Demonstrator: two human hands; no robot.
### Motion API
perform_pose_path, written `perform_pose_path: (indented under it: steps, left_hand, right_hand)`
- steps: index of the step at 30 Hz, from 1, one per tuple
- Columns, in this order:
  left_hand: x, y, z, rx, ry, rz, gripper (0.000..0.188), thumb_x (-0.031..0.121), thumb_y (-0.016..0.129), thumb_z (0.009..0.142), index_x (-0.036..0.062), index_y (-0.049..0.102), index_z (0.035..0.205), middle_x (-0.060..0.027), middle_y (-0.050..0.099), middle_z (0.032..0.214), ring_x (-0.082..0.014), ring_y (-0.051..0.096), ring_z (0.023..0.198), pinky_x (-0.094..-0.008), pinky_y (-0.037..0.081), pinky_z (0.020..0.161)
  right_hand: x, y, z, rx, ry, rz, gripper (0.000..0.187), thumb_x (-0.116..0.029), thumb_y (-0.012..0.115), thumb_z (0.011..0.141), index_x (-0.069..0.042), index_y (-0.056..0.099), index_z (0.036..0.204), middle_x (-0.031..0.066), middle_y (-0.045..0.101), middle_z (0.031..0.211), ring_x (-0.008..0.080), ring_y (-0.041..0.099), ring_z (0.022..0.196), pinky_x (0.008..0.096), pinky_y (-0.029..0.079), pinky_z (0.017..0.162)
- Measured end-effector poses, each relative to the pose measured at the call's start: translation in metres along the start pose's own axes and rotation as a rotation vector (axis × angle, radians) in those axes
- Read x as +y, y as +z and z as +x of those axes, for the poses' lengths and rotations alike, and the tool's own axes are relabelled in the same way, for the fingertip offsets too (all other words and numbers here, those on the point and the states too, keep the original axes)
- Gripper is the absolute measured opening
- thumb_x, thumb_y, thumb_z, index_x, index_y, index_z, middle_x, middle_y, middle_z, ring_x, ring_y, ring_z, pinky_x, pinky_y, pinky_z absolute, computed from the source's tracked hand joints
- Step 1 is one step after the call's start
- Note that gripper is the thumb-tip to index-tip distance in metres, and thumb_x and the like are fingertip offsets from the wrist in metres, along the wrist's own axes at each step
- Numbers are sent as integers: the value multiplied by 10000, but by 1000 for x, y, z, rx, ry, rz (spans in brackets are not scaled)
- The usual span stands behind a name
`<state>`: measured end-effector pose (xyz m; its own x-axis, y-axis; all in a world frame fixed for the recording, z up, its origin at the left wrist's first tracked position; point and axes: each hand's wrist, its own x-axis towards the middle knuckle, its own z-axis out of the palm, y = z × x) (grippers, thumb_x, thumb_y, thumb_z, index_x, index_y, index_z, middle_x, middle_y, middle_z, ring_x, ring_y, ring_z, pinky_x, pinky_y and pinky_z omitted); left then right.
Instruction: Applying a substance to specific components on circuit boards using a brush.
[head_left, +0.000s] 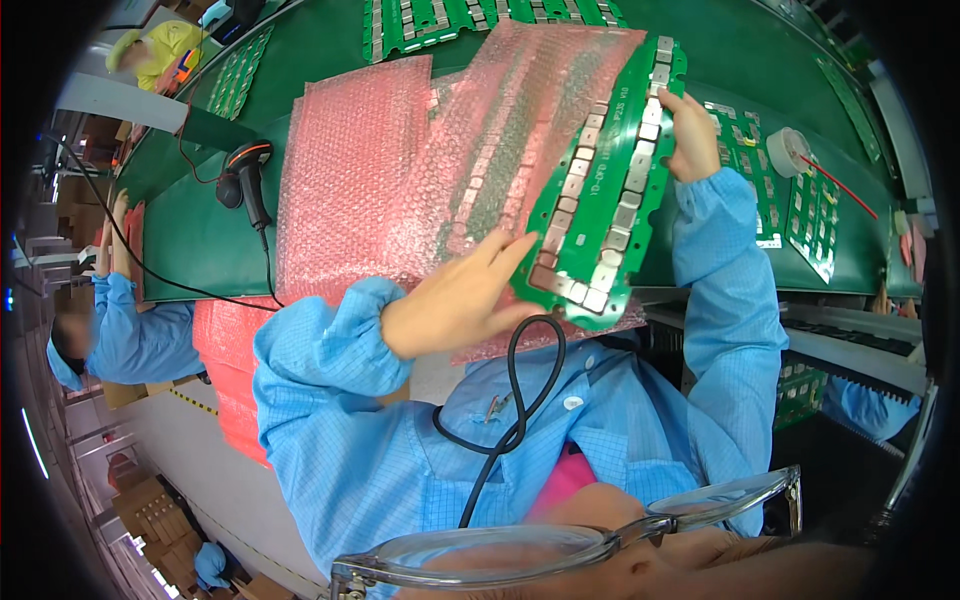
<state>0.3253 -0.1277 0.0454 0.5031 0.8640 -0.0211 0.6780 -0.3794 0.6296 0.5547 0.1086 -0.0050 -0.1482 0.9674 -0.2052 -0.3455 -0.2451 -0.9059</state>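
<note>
1 long green circuit board, bearing rows of silver rectangular components; held slanting above the near middle of the counter, its far end leaning right, its near end close to the wearer's body.

1 right hand, clamped on the board's right edge toward the far end; the grip at the margin presumably spares most of the components.

1 left hand, fingers apart and extended, tips at the board's near left edge; not closed round it, and seemingly there to steady or guide that end. Whether it bears weight cannot be told.

2 or more pieces of pink bubble wrap: 1 at left, lying flat; 1 at middle, against the held board's left side, with component rows showing through. Whether the held board is partly inside cannot be told.

1 black handheld scanner, left of the wrap, cable trailing near; probably parked there to be within the left hand's reach.

Several smaller green boards, right side, lying apart from the wrap. 1 round white container among them, a thin red stick beside it.

Further component-covered boards, far edge.
</note>
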Motion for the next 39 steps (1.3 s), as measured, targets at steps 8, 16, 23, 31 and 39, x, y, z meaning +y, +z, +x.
perform_pose_path:
  steps: [8, 16, 23, 31, 39]
  left_hand:
    - [-34, 13, 109, 256, -126, 105, 680, 264, 588, 837, -60, 236, 1321, -299, 569, 948, -446, 602, 737, -492, 501, 642]
    - [-53, 33, 133, 149, -196, 104, 562, 152, 535, 842, -39, 275, 1302, -289, 595, 914, -445, 599, 743, -509, 474, 637]
    - [-57, 32, 141, 119, -62, -275, 501, 66, 532, 840, -9, 333, 1295, -173, 565, 771, -311, 585, 678, -402, 452, 606]
    - [-64, 16, 154, 129, -132, -368, 475, 132, 503, 871, -59, 329, 1269, -256, 583, 859, -394, 593, 780, -454, 457, 688]
    - [-58, 41, 169, 152, -40, -213, 493, 137, 519, 882, -41, 334, 1303, -193, 595, 875, -308, 599, 767, -401, 462, 674]
  right_hand:
    - [48, 9, -16, 86, 20, 73, 163, -114, 522, 899, -32, 575, 1029, 52, 627, 915, 160, 610, 789, 297, 494, 689]
    - [67, 6, -10, 89, 83, 188, 167, -150, 543, 899, -61, 593, 1030, 18, 622, 905, 118, 583, 760, 275, 476, 645]
    - [73, 5, 10, 67, 47, 271, 164, -136, 532, 905, -51, 585, 1035, 25, 621, 922, 134, 597, 784, 284, 492, 660]
    - [65, -7, 13, 54, 154, 237, 194, -126, 520, 915, -46, 563, 1087, 51, 624, 999, 155, 602, 870, 299, 491, 751]
    - [76, 3, 18, -8, 58, 271, 289, -162, 484, 939, -43, 510, 1201, 71, 613, 1053, 169, 601, 885, 310, 492, 772]
